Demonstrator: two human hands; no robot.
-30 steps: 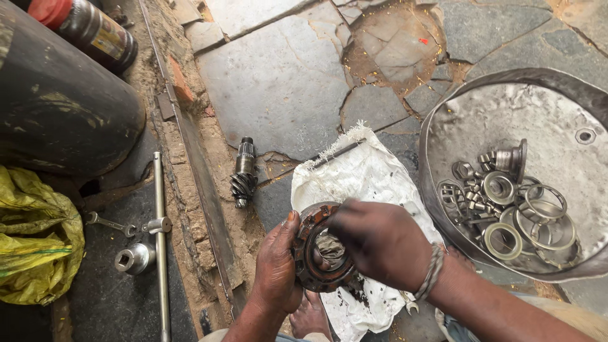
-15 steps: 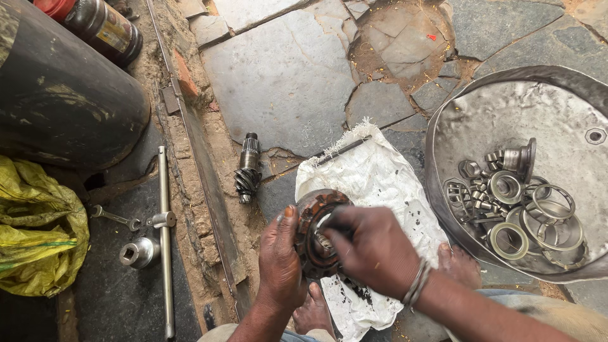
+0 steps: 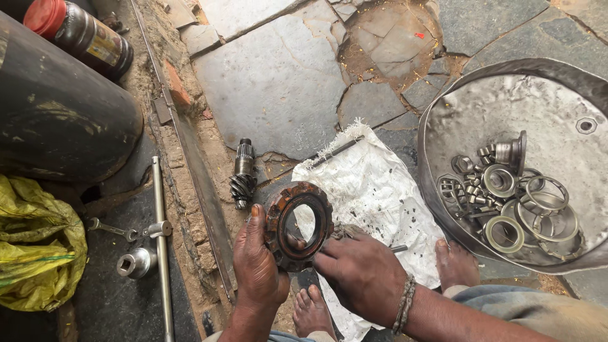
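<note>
Two hands hold a rusty ring gear [image 3: 299, 225] upright over the white sack's [image 3: 373, 196] near-left edge: left hand [image 3: 256, 259] now cupping its rim, right hand [image 3: 361, 272] lower than before, fingers closed at its base, exposing the bore.

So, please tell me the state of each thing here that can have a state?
Ring gear: rusty, held on edge by left hand.
Right hand: fingers on the gear.
White sack: spread flat.
Metal basin: holds loose rings.
Bottle: capped, lying down.
</note>
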